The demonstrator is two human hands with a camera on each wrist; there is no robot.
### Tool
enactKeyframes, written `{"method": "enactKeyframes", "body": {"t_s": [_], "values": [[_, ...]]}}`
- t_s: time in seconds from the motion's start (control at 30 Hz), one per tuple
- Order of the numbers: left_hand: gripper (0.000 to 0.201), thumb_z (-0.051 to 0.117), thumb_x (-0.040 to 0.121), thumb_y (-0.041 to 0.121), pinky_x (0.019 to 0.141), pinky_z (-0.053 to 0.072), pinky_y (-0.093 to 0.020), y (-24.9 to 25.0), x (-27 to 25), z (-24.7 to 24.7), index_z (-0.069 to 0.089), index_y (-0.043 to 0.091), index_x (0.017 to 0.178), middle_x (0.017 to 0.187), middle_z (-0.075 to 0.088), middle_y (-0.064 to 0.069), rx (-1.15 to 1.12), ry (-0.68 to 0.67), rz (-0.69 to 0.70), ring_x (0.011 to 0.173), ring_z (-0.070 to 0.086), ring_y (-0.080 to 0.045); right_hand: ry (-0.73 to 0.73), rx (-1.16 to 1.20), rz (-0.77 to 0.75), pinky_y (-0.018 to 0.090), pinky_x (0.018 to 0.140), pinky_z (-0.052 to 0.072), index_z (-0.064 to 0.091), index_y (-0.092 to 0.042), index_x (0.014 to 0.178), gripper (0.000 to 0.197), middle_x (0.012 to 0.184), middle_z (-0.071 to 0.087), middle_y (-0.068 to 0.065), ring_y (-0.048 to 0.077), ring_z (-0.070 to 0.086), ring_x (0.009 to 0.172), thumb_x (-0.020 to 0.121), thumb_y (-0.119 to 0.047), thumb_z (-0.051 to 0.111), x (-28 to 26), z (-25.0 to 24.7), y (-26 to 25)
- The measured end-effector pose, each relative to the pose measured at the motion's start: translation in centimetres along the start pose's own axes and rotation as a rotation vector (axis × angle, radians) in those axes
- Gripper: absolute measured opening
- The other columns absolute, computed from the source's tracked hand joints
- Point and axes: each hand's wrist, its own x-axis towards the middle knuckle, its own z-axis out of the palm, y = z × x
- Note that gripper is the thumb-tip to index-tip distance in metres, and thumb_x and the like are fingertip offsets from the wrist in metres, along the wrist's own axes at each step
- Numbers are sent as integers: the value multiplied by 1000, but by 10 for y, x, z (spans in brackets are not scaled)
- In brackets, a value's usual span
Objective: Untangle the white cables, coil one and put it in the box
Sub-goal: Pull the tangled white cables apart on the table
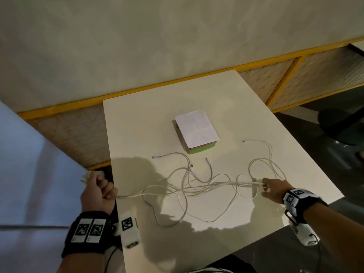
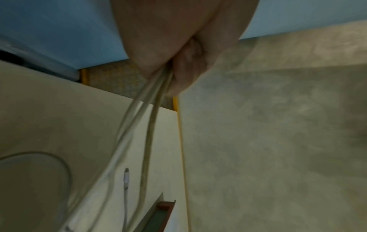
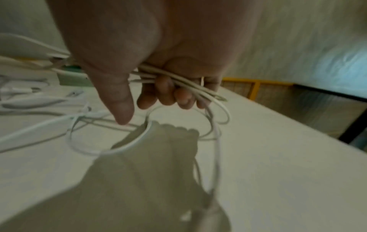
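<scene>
**Both hands pull at a tangle of white cables**

From the head view, the left hand (image 1: 97,191) sits off the left edge of the tabletop (image 1: 137,125), its grip clamped as a fist around strands of the white cables (image 1: 189,189). The right hand (image 1: 273,188) is over the right part of the tabletop, its grip curled round a bunch of the same strands. Between the two hands the cables run in a loose stretched bundle, with loops spilling toward the near edge and the right.

The left wrist view shows what the head view does not: three strands leaving the bottom of the fist, and one plug (image 2: 126,175) lying on the tabletop below. The right wrist view shows several strands crossing the bent fingers (image 3: 165,92), with the thumb (image 3: 119,100) pointing down, apart from them.

Four free cable ends lie visible on the tabletop from above. How many separate cables make the tangle cannot be told.

One box (image 1: 200,149), green-sided with a white sheet on top, stands beyond the tangle, near the middle of the tabletop and clear of the cables. A yellow-framed screen (image 1: 275,79) runs behind.
</scene>
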Motion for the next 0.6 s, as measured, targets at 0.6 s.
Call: {"method": "enactKeyframes", "body": {"t_s": [0.6], "values": [[39, 36, 99, 31, 32, 14, -10, -24, -13, -7, 33, 20, 62, 32, 25, 9, 82, 22, -133, 23, 20, -3, 111, 342, -193, 33, 93, 44, 62, -4, 109, 32, 119, 62, 14, 34, 57, 112, 93, -27, 46, 53, -57, -213]]}}
